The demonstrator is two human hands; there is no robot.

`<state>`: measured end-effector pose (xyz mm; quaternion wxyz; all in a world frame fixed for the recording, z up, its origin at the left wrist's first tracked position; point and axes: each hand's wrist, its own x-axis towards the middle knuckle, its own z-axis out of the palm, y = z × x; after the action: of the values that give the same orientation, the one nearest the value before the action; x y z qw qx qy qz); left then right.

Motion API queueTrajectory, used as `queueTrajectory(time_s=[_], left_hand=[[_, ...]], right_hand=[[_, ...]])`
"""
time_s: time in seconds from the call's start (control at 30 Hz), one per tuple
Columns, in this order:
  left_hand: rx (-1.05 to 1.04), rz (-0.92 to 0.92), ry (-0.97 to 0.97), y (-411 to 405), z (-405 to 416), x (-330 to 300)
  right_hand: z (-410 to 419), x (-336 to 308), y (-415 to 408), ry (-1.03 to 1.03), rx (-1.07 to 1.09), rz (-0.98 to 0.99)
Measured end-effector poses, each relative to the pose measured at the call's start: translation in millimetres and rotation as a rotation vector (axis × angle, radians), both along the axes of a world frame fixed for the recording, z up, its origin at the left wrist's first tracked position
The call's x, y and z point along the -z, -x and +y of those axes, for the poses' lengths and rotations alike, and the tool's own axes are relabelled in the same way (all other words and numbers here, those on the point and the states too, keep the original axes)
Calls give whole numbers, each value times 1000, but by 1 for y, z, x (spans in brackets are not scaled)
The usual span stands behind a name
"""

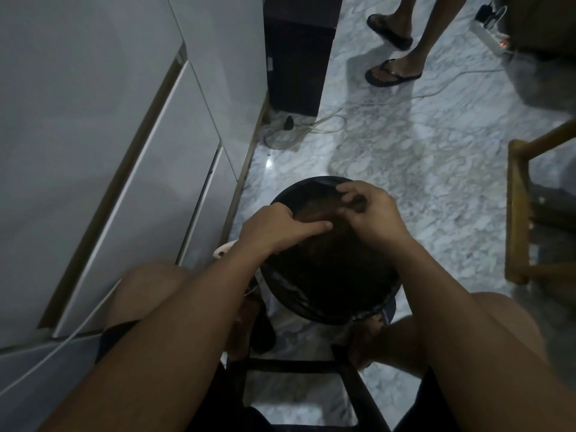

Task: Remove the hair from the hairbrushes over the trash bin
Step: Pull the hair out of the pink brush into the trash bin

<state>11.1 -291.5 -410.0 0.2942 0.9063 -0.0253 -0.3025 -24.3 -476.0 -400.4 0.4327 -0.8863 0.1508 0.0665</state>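
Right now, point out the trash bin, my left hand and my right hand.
trash bin [314, 313]: head view, on the near rim with the black liner.
left hand [277, 227]: head view, on the back of the hand.
right hand [374, 213]: head view, on the back of the hand.

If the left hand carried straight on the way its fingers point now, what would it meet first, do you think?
Probably the right hand: the left hand points across the open trash bin towards it, with only a small gap between. The depth between them is hard to judge.

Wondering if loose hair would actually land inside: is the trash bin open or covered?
Open. The trash bin shows a dark, uncovered mouth with a black liner over its rim, directly below both hands.
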Motion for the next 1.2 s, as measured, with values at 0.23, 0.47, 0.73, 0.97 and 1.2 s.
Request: queueTrajectory(time_s=[0.23, 0.47, 0.73, 0.97, 1.2], left_hand=[[55, -30, -33, -3, -9, 2], [18, 68, 62, -7, -12, 2], [-11, 67, 67, -6, -13, 5], [-2, 84, 16, -5, -7, 6], [-66, 94, 77, -6, -1, 8]], right_hand=[[-9, -3, -1, 0, -108, 96], [-21, -3, 0, -12, 216, 38], [-23, -1, 0, -115, 363, 9], [-16, -10, 5, -40, -194, 2], [-22, -10, 0, 3, 285, -41]])
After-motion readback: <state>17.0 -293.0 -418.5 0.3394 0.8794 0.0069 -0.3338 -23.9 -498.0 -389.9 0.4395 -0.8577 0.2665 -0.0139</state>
